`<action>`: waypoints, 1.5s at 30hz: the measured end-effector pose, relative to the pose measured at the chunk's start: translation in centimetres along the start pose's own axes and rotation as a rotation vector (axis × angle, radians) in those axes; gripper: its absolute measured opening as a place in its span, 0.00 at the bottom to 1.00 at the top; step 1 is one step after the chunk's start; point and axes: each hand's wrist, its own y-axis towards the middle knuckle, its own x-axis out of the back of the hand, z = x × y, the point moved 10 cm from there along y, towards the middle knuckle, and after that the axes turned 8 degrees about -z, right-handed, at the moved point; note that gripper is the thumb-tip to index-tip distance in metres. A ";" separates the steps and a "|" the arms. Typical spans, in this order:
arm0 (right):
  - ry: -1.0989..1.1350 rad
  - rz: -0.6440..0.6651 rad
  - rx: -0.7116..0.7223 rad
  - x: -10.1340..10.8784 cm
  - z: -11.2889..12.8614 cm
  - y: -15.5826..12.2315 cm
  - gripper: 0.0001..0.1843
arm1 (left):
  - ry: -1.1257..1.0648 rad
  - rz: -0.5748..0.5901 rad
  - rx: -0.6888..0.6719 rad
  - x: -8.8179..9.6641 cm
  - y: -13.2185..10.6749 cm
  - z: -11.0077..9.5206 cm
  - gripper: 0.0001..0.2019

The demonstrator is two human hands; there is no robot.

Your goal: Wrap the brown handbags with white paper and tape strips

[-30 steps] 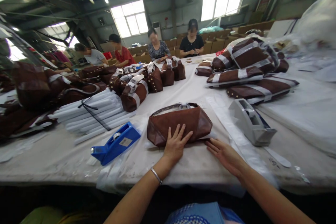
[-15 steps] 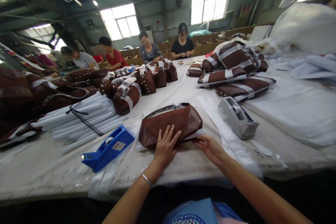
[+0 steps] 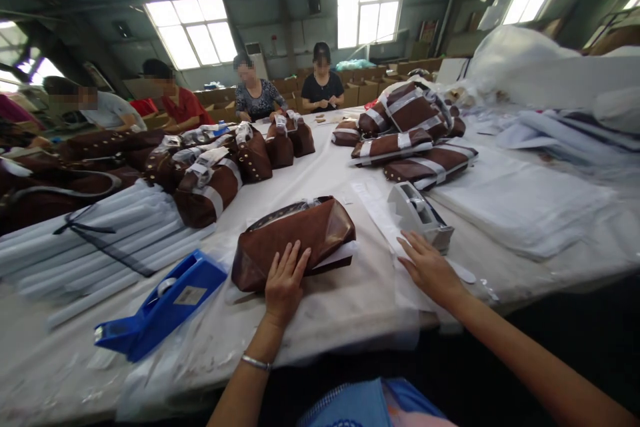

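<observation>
A brown handbag lies on its side in front of me, its studded strap along the far edge and a bit of white sheet showing at its right end. My left hand rests on the bag with fingers stretched out. To the right, my right hand is apart from the bag, its fingers extended over a long white plastic strip. Just beyond those fingers stands a grey tape dispenser. A blue tape dispenser sits left of the bag.
White rolls tied with black ribbon lie at left, below wrapped brown bags. More bags are piled at back right, beside stacked white sheets. Several co-workers stand or sit across the table.
My right hand has left the bag's right end and moved right onto the plastic strip. My left hand stays on the bag. The view has turned to the right.
</observation>
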 end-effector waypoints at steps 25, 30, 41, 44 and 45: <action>0.084 0.172 -0.028 -5.5 4.2 2.8 0.27 | -0.017 -0.146 0.130 2.9 3.0 2.3 0.41; -0.066 0.250 0.083 -13.0 4.4 2.7 0.41 | -0.048 -0.188 0.239 4.2 4.7 4.6 0.39; 0.200 0.279 0.191 -18.9 12.9 7.8 0.32 | -0.010 -0.178 0.275 3.7 5.3 4.7 0.39; 0.347 0.184 0.096 -17.8 11.6 8.9 0.20 | 0.014 -0.128 0.218 2.6 5.1 3.6 0.41; 0.362 0.153 0.054 -17.1 10.6 8.8 0.19 | 0.023 -0.114 0.204 2.3 5.0 3.2 0.41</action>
